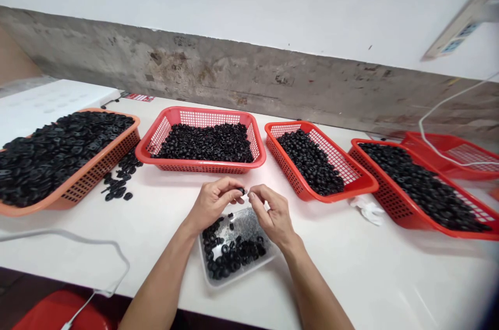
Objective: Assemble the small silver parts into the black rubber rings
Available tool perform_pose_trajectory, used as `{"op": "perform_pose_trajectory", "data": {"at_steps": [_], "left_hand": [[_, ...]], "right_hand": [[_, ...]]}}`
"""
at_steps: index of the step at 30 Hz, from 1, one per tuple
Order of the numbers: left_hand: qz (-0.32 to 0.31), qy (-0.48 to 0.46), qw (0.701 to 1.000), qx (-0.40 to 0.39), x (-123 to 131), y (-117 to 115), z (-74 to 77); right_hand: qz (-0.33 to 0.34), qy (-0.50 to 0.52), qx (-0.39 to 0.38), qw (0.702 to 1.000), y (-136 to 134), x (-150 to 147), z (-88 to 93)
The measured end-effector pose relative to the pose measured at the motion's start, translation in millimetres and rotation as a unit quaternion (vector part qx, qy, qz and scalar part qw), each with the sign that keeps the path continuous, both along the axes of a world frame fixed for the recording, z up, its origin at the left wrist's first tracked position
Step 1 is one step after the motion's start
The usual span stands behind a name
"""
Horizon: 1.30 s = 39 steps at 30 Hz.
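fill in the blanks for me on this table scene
1. Above a clear plastic tray, the left hand and right hand pinch one small ____ piece.
2. The far-left basket is ____.
3. Loose black pieces lie on the white table, to the ____ of that basket.

Answers: black; orange; right

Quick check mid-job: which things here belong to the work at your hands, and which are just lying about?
At the hands:
left hand; right hand; small black rubber piece between them; clear plastic tray of black rubber rings

Lying about:
orange basket; red basket; loose black pieces; white cable
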State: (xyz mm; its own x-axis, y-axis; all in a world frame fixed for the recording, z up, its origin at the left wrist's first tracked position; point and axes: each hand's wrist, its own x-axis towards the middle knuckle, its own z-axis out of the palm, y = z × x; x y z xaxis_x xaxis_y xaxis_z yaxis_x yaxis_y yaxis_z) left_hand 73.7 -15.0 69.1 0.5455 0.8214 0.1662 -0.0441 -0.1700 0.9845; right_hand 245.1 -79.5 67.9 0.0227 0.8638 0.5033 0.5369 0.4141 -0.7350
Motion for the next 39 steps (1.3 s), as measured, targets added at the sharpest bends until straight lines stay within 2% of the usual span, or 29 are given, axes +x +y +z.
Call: {"op": "perform_pose_trajectory", "data": {"at_steps": [10,14,16,18,20,21,25,28,32,34,36,37,39], "left_hand": [[-0.012,0.0,1.0,0.008,1,0,0.8],[-0.016,0.01,0.999,0.036,-1,-1,5.0],[-0.038,0.012,0.999,0.03,-3,-2,7.2],[-0.08,0.01,0.997,0.013,-4,-4,8.3],[-0.121,0.0,0.993,-0.009,-4,-5,7.8],[-0.131,-0.012,0.991,-0.022,-4,-6,7.0],[-0.125,-0.084,0.986,-0.072,-1,-4,1.6],[-0.117,-0.107,0.985,-0.075,0,-2,-1.3],[-0.064,-0.129,0.988,-0.055,0,2,-2.2],[-0.03,-0.154,0.986,-0.056,-1,3,-1.7],[-0.014,-0.178,0.982,-0.064,-1,4,-0.9],[-0.013,-0.186,0.98,-0.069,-1,5,-0.5],[-0.018,-0.197,0.977,-0.076,-1,5,0.1]], "right_hand": [[0.011,-0.013,-0.016,1.0,0,-2,0.7],[0.057,0.038,-0.091,0.993,1,1,5.3],[0.11,0.123,-0.18,0.97,1,6,7.6],[0.172,0.201,-0.28,0.923,1,12,8.6],[0.208,0.239,-0.34,0.885,0,16,8.1],[0.213,0.248,-0.352,0.877,1,17,7.5],[0.154,0.291,-0.344,0.88,4,12,6.3],[0.114,0.288,-0.35,0.884,7,5,9.4],[0.104,0.216,-0.319,0.917,3,1,14.7],[0.116,0.113,-0.301,0.94,-1,-1,14.8],[0.12,-0.036,-0.286,0.95,-5,-7,12.8],[0.113,-0.124,-0.282,0.945,-7,-11,11.5],[0.09,-0.286,-0.283,0.911,-9,-20,9.1]]}}
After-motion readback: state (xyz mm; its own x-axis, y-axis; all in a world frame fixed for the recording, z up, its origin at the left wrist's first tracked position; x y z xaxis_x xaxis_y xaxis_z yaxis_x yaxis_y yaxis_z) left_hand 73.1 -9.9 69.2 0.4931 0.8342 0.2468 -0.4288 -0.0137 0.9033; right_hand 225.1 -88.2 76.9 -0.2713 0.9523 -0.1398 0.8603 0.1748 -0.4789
